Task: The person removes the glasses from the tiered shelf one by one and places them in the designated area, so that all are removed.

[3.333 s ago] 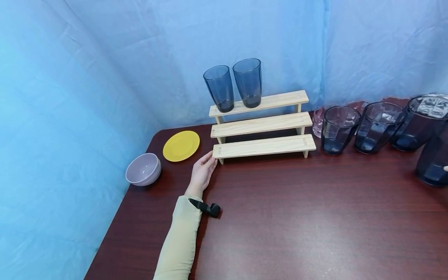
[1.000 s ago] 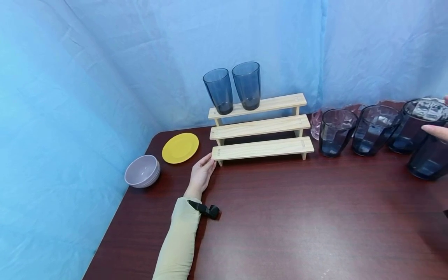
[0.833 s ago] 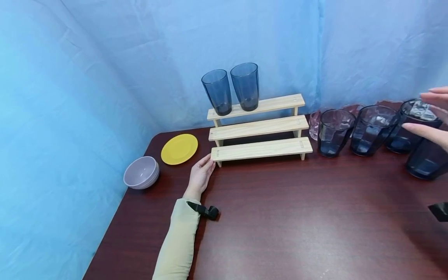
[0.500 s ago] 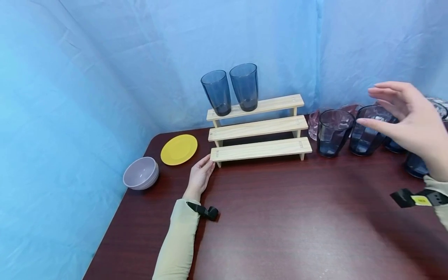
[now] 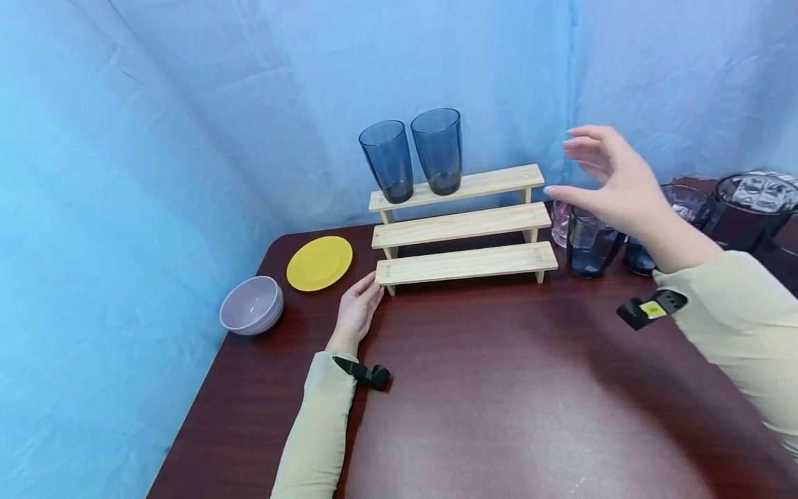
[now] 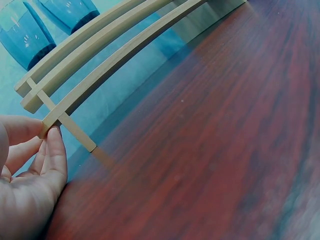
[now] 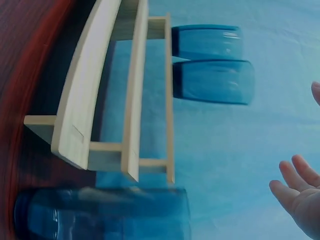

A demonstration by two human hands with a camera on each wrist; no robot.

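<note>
A three-step wooden display rack (image 5: 464, 265) stands at the back of the table, two blue glass tumblers (image 5: 388, 163) side by side on its top step. My left hand (image 5: 357, 317) pinches the left end of the lowest step between thumb and fingers, which the left wrist view shows closely at the board end (image 6: 50, 123). Raised in the air right of the rack, my right hand (image 5: 623, 186) is empty, thumb and fingers spread apart. It partly hides a dark blue tumbler (image 5: 589, 253) standing behind it on the table. In the right wrist view its fingertips (image 7: 282, 192) appear at the right edge.
More dark tumblers (image 5: 745, 222) and a pink glass (image 5: 560, 225) crowd the table right of the rack, partly behind my right arm. A yellow plate (image 5: 320, 263) and a lilac bowl (image 5: 252, 306) sit on the left. A blue curtain (image 5: 299, 104) hangs close behind.
My right hand has come in from the right edge, away from the rightmost tumbler, and travelled left over the glasses toward the rack. My left hand keeps its hold on the rack.
</note>
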